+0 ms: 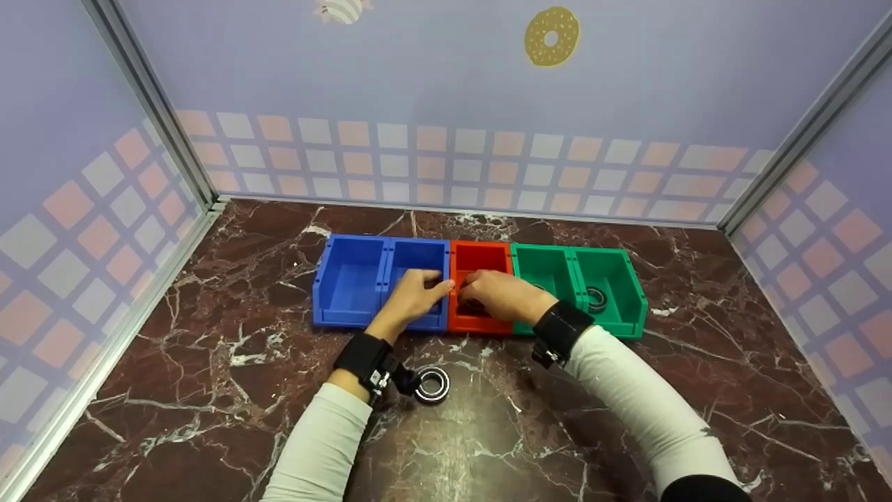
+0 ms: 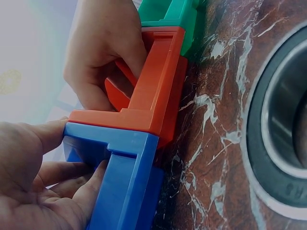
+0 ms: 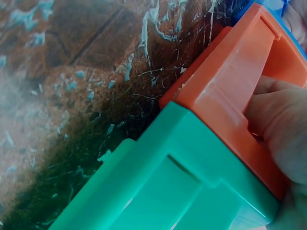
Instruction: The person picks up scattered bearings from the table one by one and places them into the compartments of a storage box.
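Probable bin-loading step: right hand (image 1: 503,293) curled inside red bin (image 1: 481,255), grip unclear; left hand (image 1: 412,298) relaxed, empty, in blue bin (image 1: 418,254). Likely next: fetch loose ring (image 1: 444,385).

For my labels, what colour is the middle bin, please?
The bin is red, clearest in the head view.

Five bins stand side by side across the table (image 1: 209,362), before the back wall (image 1: 460,84). The left grip (image 1: 412,298) reaches into the second bin (image 1: 426,322) from the left, the right grip (image 1: 503,293) into the middle bin (image 1: 481,325). A bearing (image 1: 603,300) lies in the rightmost bin (image 1: 613,328); another bearing (image 1: 444,385) lies on the table before the row, just right of the left wrist.
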A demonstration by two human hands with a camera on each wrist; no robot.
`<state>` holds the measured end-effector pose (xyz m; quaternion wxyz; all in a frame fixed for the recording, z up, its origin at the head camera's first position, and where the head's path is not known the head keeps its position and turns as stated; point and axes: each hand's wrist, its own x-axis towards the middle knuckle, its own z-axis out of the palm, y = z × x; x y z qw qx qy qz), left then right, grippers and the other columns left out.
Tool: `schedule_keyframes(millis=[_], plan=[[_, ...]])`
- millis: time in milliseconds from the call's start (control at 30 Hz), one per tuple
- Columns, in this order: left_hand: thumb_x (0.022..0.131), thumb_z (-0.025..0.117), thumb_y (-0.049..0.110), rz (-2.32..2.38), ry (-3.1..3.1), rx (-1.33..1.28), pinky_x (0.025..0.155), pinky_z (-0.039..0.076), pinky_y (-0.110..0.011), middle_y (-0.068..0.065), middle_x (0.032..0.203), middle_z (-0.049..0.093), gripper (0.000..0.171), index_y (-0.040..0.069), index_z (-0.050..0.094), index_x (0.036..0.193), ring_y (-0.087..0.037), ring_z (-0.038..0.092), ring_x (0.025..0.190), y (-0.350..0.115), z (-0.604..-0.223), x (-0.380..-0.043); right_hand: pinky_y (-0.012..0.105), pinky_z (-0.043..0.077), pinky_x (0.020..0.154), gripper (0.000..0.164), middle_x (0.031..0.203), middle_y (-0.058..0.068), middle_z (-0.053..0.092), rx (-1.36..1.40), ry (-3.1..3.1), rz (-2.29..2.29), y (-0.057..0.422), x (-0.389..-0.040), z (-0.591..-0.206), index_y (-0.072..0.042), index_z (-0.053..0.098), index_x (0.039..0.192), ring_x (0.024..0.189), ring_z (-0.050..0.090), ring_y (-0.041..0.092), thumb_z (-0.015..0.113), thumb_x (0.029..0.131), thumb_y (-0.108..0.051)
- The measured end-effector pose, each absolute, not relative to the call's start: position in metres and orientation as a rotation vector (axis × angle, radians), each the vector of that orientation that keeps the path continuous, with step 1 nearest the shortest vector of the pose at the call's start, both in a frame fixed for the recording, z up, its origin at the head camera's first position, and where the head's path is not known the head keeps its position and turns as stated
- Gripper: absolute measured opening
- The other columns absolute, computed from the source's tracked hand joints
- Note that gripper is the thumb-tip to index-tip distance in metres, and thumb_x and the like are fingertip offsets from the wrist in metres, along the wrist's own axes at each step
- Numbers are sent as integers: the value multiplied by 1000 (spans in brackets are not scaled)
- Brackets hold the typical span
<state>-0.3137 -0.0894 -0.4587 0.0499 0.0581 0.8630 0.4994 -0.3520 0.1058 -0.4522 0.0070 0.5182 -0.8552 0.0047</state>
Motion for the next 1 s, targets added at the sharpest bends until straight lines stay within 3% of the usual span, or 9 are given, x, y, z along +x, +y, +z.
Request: schedule_keyframes(millis=[733, 1000], plan=[[97, 63, 28, 1545, 2599, 143, 114, 40, -44, -24, 144, 52, 55, -8, 53, 137, -34, 49, 136, -90, -461, -315, 36, 58, 82, 24, 100, 7, 72, 1539, -2763, -13, 105, -349, -452, -10, 72, 96, 92, 69, 24, 69, 81, 9], [97, 63, 23, 1547, 2650, 230, 100, 51, -44, -23, 123, 66, 40, -6, 64, 124, -31, 62, 111, -89, -461, -314, 35, 58, 81, 21, 96, 6, 72, 1580, -2742, 15, 106, -348, -450, -11, 74, 97, 92, 68, 23, 69, 84, 5]])
